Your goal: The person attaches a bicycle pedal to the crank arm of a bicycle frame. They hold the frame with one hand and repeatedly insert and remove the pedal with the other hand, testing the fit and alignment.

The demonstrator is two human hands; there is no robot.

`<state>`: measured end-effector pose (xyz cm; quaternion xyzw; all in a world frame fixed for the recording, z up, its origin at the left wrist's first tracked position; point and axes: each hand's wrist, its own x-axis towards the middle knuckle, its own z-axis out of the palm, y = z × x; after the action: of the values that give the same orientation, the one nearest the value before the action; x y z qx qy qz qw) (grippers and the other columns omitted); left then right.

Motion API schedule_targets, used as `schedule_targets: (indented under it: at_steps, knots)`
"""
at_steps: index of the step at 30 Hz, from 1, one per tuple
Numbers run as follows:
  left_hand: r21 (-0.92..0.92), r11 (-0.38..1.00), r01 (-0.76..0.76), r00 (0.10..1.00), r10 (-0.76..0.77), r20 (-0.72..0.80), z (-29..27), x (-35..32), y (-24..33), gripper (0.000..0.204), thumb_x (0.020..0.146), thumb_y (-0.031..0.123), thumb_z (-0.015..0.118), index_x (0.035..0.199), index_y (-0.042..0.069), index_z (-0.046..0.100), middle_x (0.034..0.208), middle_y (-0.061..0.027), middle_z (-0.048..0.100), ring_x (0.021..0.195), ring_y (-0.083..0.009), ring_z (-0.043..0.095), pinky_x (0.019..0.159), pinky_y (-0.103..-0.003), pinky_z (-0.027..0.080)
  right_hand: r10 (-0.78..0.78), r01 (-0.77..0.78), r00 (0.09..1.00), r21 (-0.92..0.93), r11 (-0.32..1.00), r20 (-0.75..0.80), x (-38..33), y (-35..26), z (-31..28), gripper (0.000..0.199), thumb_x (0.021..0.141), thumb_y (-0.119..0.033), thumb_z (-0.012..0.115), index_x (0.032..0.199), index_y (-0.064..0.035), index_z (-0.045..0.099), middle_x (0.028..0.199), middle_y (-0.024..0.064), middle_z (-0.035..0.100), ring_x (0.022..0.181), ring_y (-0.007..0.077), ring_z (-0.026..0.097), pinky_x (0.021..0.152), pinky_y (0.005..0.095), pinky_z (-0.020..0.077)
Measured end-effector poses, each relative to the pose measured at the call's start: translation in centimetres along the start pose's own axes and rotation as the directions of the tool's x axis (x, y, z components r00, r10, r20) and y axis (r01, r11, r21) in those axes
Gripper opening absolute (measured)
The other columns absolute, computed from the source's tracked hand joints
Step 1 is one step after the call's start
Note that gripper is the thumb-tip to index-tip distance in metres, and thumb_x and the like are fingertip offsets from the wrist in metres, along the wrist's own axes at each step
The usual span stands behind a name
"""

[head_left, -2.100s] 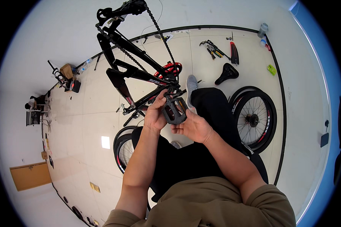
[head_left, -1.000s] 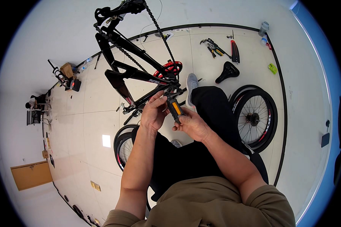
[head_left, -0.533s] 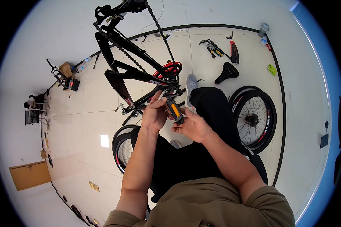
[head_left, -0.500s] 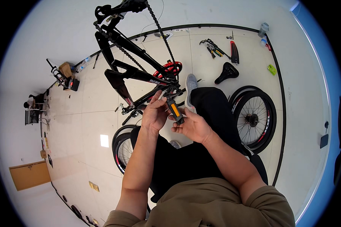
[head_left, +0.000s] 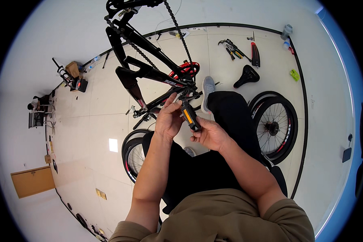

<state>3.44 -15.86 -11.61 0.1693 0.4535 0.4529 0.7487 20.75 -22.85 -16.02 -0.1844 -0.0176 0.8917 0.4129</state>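
Between my hands is a black bicycle pedal (head_left: 188, 115) with an orange reflector strip, lying near the crank end of a black bicycle frame (head_left: 155, 76). My left hand (head_left: 169, 117) has its fingers closed on the upper end of the pedal. The lower end is pinched by thumb and fingers of my right hand (head_left: 209, 133). Just beyond, the red chainring (head_left: 193, 69) sits on the frame, and a chain (head_left: 177, 30) hangs down to it from above. Whether the pedal's axle sits in the crank arm cannot be made out.
Right of my leg lie two wheels (head_left: 291, 139), a black saddle (head_left: 247, 76), a red-black mudguard (head_left: 255, 54) and hand tools (head_left: 231, 49). Another wheel (head_left: 129, 159) lies by my left leg. A cardboard box (head_left: 73, 69) stands at the far left wall.
The whole view has shifted slightly, moving the scene to the right. Both hands keep their hold on the pedal, with little change in their grip.
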Motion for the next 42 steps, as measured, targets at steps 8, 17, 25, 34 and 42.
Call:
schedule_targets:
  at_steps: [8, 17, 25, 34, 42]
  knots:
    - [0.215, 0.976, 0.020, 0.985, 0.017, -0.170, 1.1, -2.2, 1.1, 0.023, 0.095, 0.022, 0.065, 0.111, 0.007, 0.065, 0.097, -0.0047, 0.068, 0.089, -0.0176, 0.063, 0.084, -0.041, 0.050, -0.106, 0.076, 0.982, -0.187, 0.979, -0.157, -0.3, -0.5, 1.4, 0.037, 0.090, -0.029, 0.075, 0.104, -0.0015, 0.055, 0.084, 0.0032, 0.059, 0.065, 0.0095, 0.052, 0.071, 0.0352, 0.0516]
    - [0.364, 0.930, 0.047, 0.977, 0.032, -0.209, 3.2, -2.1, 1.2, 0.013, 0.089, 0.020, 0.072, 0.088, 0.009, 0.065, 0.081, -0.0017, 0.066, 0.072, -0.0144, 0.061, 0.065, -0.032, 0.051, -0.337, 0.221, 0.920, -0.445, 0.868, -0.199, 0.4, -0.1, 1.0, 0.042, 0.085, -0.023, 0.080, 0.107, 0.0009, 0.054, 0.086, 0.0056, 0.062, 0.065, 0.0086, 0.055, 0.061, 0.0290, 0.0520]
    - [0.234, 0.966, 0.113, 0.959, -0.045, -0.279, 3.4, -0.9, 0.8, 0.010, 0.090, 0.018, 0.065, 0.092, 0.008, 0.063, 0.086, -0.0049, 0.066, 0.075, -0.0175, 0.063, 0.071, -0.035, 0.053, -0.475, 0.271, 0.860, -0.622, 0.735, -0.187, 0.2, -0.1, 1.4, 0.044, 0.084, -0.022, 0.081, 0.111, 0.0017, 0.055, 0.091, 0.0063, 0.065, 0.075, 0.0096, 0.062, 0.062, 0.0248, 0.0533]
    - [0.144, 0.986, 0.082, 0.959, -0.038, -0.281, 3.6, -0.9, 0.0, 0.014, 0.091, 0.021, 0.064, 0.097, 0.008, 0.064, 0.088, -0.0052, 0.067, 0.080, -0.0201, 0.064, 0.080, -0.038, 0.053, -0.408, 0.283, 0.904, -0.536, 0.795, -0.127, 0.0, -0.3, 1.2, 0.044, 0.092, -0.031, 0.070, 0.120, -0.0010, 0.054, 0.096, 0.0061, 0.061, 0.082, 0.0134, 0.061, 0.067, 0.0297, 0.0542]
    - [-0.180, 0.968, 0.172, 0.982, -0.154, 0.108, 1.1, -0.1, -1.3, 0.027, 0.091, 0.027, 0.065, 0.108, 0.006, 0.064, 0.103, -0.0096, 0.069, 0.100, -0.0265, 0.065, 0.094, -0.044, 0.053, -0.220, 0.226, 0.974, -0.149, 0.963, 0.055, -0.1, -0.7, 1.6, 0.054, 0.096, -0.056, 0.057, 0.114, -0.0053, 0.060, 0.096, 0.0050, 0.063, 0.080, 0.0164, 0.060, 0.073, 0.0370, 0.0545]
